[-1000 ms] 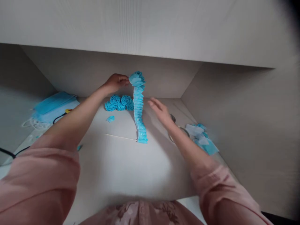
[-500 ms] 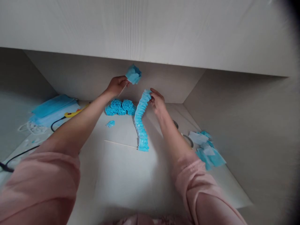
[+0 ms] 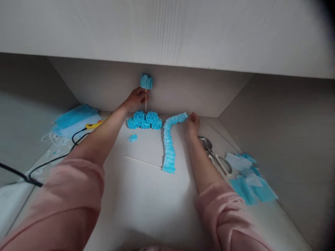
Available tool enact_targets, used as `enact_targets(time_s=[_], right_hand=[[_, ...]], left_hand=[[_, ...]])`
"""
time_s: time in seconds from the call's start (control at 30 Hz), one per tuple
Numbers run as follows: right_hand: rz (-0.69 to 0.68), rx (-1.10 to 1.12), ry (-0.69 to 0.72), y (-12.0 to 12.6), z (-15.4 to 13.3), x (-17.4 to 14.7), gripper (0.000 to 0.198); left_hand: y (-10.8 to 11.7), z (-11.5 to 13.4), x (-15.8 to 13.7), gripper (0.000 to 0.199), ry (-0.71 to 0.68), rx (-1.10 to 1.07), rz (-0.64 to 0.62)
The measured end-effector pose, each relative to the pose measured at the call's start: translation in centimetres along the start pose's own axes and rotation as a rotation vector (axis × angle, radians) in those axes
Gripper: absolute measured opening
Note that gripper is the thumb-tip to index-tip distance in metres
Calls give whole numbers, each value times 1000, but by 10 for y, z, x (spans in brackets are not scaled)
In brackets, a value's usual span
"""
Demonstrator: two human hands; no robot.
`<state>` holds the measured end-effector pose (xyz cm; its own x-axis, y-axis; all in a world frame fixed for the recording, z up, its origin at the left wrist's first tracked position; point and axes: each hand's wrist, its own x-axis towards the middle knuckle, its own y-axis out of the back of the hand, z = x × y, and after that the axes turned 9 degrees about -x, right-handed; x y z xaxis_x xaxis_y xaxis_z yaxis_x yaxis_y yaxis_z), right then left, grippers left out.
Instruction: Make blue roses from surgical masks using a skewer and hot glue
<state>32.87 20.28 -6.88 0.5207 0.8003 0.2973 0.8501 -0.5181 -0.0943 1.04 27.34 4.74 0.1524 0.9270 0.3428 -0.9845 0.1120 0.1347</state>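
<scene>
Blue, crumpled face masks (image 3: pixel 75 116) lie at the far left, with a yellow tool (image 3: pixel 92 125) on a black cord just beside them, partly behind your left arm. Next comes a small blue scrap (image 3: pixel 132 138) on the table (image 3: pixel 146 198), and nearer you a thin skewer (image 3: pixel 142 162) lies with its right end at the strip's near end. Beyond the scrap, your left hand (image 3: pixel 142 97) pinches an upright stick (image 3: pixel 146 101) just under a blue flower (image 3: pixel 146 82), in front of a cluster of rosettes (image 3: pixel 144 120). The flower should be light and easily crushed, so keep your hold on the stick.

Right of the rosettes, a pleated strip (image 3: pixel 169 144) runs away from you and bends right at its far end. Expect it soft, limp and easily creased; take it by an end, not across the folds. Your right hand (image 3: pixel 192 122) has its fingers bent at that far end, though you cannot tell whether they pinch it. Farther right are white-handled scissors (image 3: pixel 227 166) and blue-and-white offcuts (image 3: pixel 253 184).
</scene>
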Motion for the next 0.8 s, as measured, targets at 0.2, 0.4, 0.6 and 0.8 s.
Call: enact_targets(time_s=[0.2,0.4,0.6,0.8], right_hand=[[0,53,62,-11,-17,-5,14],[-13,170,47,-17,-32,-11,14],[-61,289,-61,-16,-31,-20,24],[-126,317,-55,-16,-32,-26,60]], left_hand=[[2,-1,-4,12,7,-98,-37],[6,-4,-18,12,71,-110,-110],[5,-8,-21,18,89,-108,-114],[3,-12,-18,21,134,-95,-61]])
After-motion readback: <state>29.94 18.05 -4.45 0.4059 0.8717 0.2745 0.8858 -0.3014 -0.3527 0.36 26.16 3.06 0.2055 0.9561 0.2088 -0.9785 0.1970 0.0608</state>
